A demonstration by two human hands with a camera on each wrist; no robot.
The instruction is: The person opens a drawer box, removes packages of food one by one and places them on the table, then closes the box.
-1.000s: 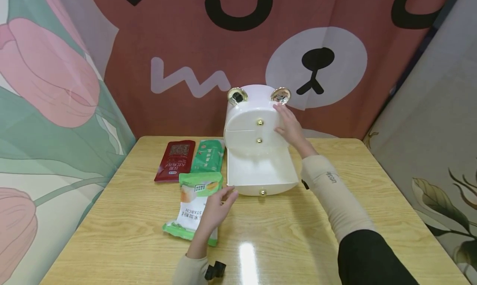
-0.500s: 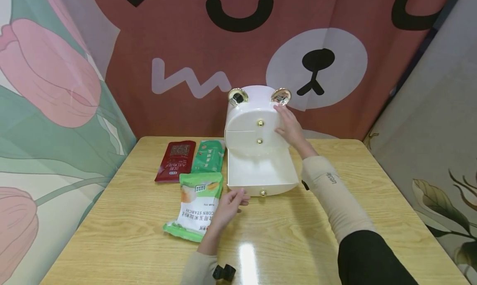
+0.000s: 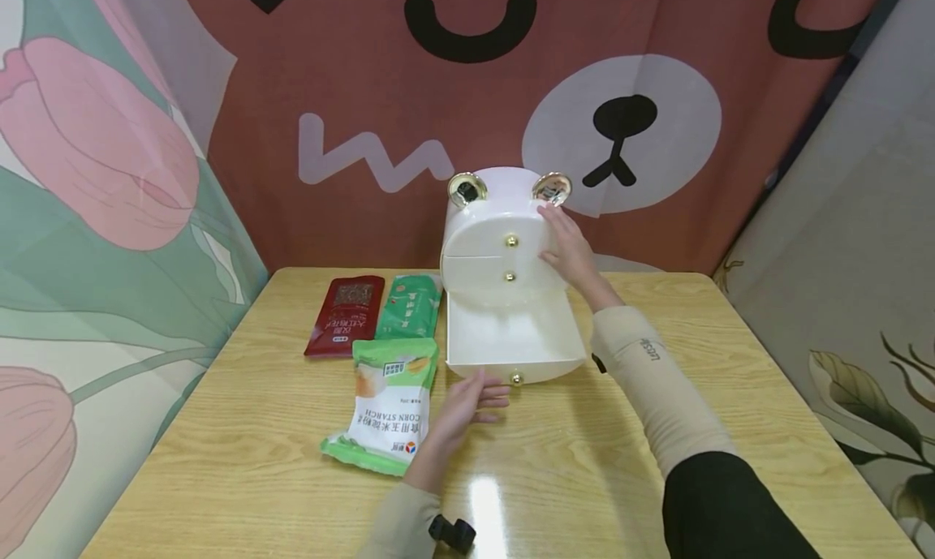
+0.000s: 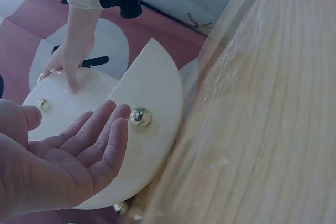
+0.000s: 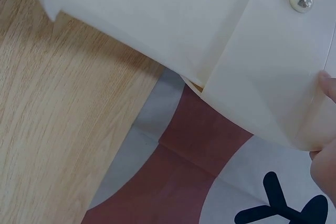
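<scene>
A white rounded drawer box (image 3: 504, 194) with gold ears and gold knobs stands at the back of the table. Its bottom drawer (image 3: 515, 332) is pulled out, with its bare inside showing. My left hand (image 3: 467, 405) is at the front of this drawer, palm turned up and fingers extended beside the gold knob (image 4: 140, 118). Nothing lies in its palm. On the upper right of the box rests my right hand (image 3: 570, 255), fingers along the curved top edge and thumb (image 5: 328, 85) on the front face.
Left of the box lie a dark red packet (image 3: 346, 316), a green packet (image 3: 411, 306) and a green-and-white corn starch bag (image 3: 387, 405), nearest to my left hand. A patterned curtain (image 3: 351, 218) hangs behind the wooden table (image 3: 241, 429).
My left hand has moved right, from over the corn starch bag to the drawer front, and its palm has turned up. The right hand and the box have stayed in place.
</scene>
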